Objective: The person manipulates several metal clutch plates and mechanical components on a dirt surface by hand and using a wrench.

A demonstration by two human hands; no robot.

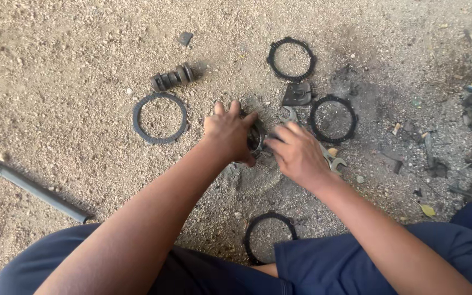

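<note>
1. We have a round dark metal hub (255, 137) on the gravel ground (55, 65), right in front of us and between our two hands; most of it is hidden by them.
2. Our left hand (229, 133) is cupped over the hub's left side, fingers curled onto its rim, holding it in place.
3. Our right hand (297, 154) reaches in from the right, fingers bunched narrow at the hub's edge; we cannot tell whether they pinch anything small.
4. A steel wrench (331, 159) lies under and just beside the right hand, not gripped.
5. Four toothed black rings lie apart from the hub: a left ring (160, 118), a top ring (291, 59), a right ring (332, 119) and a near ring (269, 236) by our knees.
6. A small dark plate (297, 94) and a ribbed cylinder (173, 77) also sit loose on the ground.
7. We judge the stack to be apart: every ring lies off the hub, and whatever remains concerns the hub itself.
</note>
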